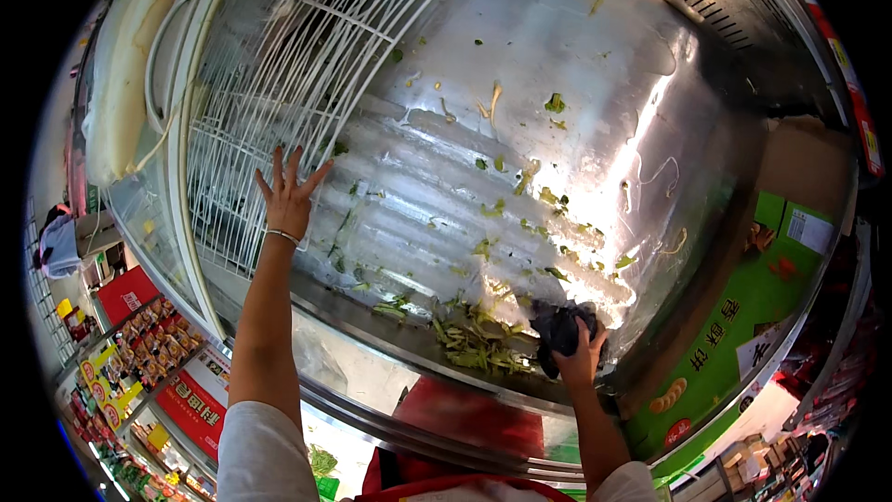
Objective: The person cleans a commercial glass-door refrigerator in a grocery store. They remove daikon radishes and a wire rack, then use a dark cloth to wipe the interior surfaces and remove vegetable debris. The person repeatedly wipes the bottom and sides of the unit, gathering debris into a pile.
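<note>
My left hand (287,202), a bracelet on its wrist, rests with fingers spread on the edge of a white wire rack (306,77). The fingers do not wrap around the wires. My right hand (580,355) grips a crumpled black cloth or plastic bag (561,328), low at the right front corner of a metal display case floor (502,28). Just left of it lies a heap of green leaf scraps (481,341) along the front edge. More leaf bits and pale root pieces (495,101) are scattered over the wet, ridged metal.
A green printed carton (725,321) stands along the right side. A frosted glass panel with a white frame (191,118) and a pale rolled cover (139,56) border the left. The metal front ledge (418,390) runs before me. Packaged-goods shelves (157,335) stand lower left.
</note>
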Demonstrator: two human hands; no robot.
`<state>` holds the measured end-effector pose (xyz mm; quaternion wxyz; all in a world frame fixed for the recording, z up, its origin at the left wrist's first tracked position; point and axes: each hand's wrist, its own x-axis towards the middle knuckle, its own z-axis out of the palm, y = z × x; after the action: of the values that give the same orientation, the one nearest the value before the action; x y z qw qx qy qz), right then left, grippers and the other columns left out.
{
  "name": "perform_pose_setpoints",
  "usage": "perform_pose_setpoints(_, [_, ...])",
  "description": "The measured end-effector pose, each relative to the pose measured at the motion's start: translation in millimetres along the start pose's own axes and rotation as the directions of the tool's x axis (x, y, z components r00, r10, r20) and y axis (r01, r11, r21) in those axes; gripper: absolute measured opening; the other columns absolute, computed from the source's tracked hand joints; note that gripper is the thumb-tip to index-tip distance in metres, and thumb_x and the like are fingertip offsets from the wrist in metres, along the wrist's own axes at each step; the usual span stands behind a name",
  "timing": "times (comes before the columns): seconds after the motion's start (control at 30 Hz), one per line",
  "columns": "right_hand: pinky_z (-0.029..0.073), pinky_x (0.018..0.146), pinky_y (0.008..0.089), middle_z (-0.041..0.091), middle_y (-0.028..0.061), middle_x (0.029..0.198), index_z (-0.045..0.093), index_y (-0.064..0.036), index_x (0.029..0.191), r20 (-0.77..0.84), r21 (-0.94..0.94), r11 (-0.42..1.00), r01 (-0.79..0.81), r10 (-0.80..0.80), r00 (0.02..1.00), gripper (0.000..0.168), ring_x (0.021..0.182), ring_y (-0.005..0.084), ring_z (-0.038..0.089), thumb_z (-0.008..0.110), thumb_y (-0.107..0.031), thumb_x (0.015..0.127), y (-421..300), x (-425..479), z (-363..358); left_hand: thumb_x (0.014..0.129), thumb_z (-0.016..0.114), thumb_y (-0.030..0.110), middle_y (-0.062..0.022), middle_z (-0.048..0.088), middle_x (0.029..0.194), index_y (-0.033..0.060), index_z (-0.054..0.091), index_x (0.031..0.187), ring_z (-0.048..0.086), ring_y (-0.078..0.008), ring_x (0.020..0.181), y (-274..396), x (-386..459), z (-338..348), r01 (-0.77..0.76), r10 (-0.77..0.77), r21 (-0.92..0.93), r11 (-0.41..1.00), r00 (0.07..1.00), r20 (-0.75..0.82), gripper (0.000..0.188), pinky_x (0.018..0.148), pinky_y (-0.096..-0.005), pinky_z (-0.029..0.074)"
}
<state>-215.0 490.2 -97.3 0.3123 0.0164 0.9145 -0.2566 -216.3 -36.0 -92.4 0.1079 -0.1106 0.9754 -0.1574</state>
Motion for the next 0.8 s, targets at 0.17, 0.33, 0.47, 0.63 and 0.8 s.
perform_pose_setpoints(0.17, [0.031,0.092,0.0335,0.040,0.0111,0.118,0.039,-0.004,0.118,-0.306,0.516,0.819,0.250,-0.097,0.947,0.068,0.110,0.0236,0.039,0.067,-0.003,0.056,20.0,36.7,-53.4,0.068,0.053,-0.004,-0.0096,0.017,0.136,0.0328,0.032,0.127,0.009,-0.0368,0.127,9.8,-9.7,-24.9,0.117,-0.100,-0.208,0.971,0.991,0.091,0.073,0.095,-0.0605,0.013])
perform_pose_setpoints(0.33, [0.028,0.093,0.0336,0.038,0.0131,0.122,0.034,-0.006,0.125,-0.601,0.499,0.832,0.244,0.129,0.789,0.074,0.115,0.0243,0.034,0.069,-0.036,0.067,-5.7,179.2,-162.1,0.068,0.063,0.005,-0.0195,0.026,0.129,0.0082,0.038,0.121,0.029,-0.0400,0.117,23.2,-53.8,-109.2,0.131,-0.017,-0.598,0.791,0.981,0.192,0.059,0.095,-0.0443,0.027])
perform_pose_setpoints(0.47, [0.034,0.090,0.0385,0.038,0.0199,0.123,0.030,-0.016,0.130,-0.770,0.294,0.940,-0.170,0.339,0.540,0.090,0.113,0.0343,0.037,0.055,-0.068,0.061,66.7,311.4,-164.6,0.057,0.066,0.005,-0.0195,0.032,0.126,0.0053,0.046,0.113,0.026,-0.0400,0.119,25.5,-131.4,-174.8,0.206,-0.059,-0.491,0.846,0.953,0.298,0.060,0.096,-0.0523,0.020])
perform_pose_setpoints(0.63, [0.036,0.087,0.0413,0.042,0.0188,0.121,0.032,-0.017,0.129,-0.829,-0.119,0.935,-0.334,0.091,0.551,0.086,0.108,0.0357,0.041,0.041,-0.073,0.064,-99.9,412.4,-137.6,0.079,0.052,0.027,-0.0199,0.044,0.114,-0.0017,0.046,0.111,0.042,-0.0312,0.106,32.9,-151.4,-167.2,0.363,-0.311,-0.484,0.796,0.932,0.186,0.044,0.090,-0.0408,0.033])
perform_pose_setpoints(0.8, [0.033,0.091,0.0408,0.041,0.0193,0.122,0.036,-0.021,0.125,-0.639,-0.408,0.843,0.351,-0.539,0.550,0.065,0.112,0.0346,0.039,0.054,-0.053,0.070,-217.0,522.1,-112.3,0.077,0.051,0.018,-0.0245,0.033,0.124,-0.0027,0.042,0.115,0.033,-0.0396,0.115,27.0,-166.0,-153.2,0.449,-0.315,-0.616,0.647,0.893,0.320,0.045,0.094,-0.0460,0.029])
